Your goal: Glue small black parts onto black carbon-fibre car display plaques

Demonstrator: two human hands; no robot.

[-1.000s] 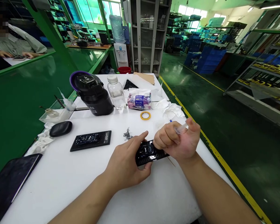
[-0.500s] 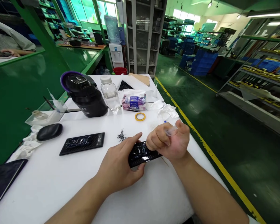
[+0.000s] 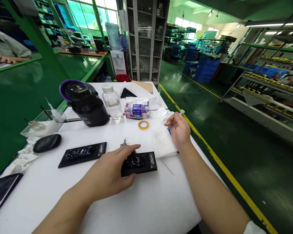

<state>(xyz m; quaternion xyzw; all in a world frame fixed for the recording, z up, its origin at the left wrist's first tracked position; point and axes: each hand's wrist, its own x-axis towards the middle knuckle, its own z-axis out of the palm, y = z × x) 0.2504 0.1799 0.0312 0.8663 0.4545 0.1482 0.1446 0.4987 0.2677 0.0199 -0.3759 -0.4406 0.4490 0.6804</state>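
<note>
My left hand (image 3: 109, 169) grips the left end of a black carbon-patterned plate (image 3: 148, 162), thumb along the near edge and fingers over the far edge. A small glossy dark model car (image 3: 134, 160) is mounted on this plate, partly covered by my fingers. To the right, my right hand (image 3: 179, 130) is closed around a clear syringe; only its flanged end (image 3: 182, 111) shows above the fist. This hand is above a white tissue (image 3: 164, 144), apart from the plate. A small blue piece (image 3: 169, 130) shows beside the fingers. A matching plate with a car (image 3: 81, 153) lies at the left.
A thin stick (image 3: 167, 167) lies right of the held plate. Behind are black bits (image 3: 124, 142), yellow tape (image 3: 143, 124), a tissue pack (image 3: 136, 109), a clear bottle (image 3: 112, 103) and a large black jug (image 3: 88, 105). A black case (image 3: 47, 143) sits at left.
My right hand has lifted off the plate with the syringe and moved up and away to the tissue. The held plate now rests further left, its lettered end uncovered.
</note>
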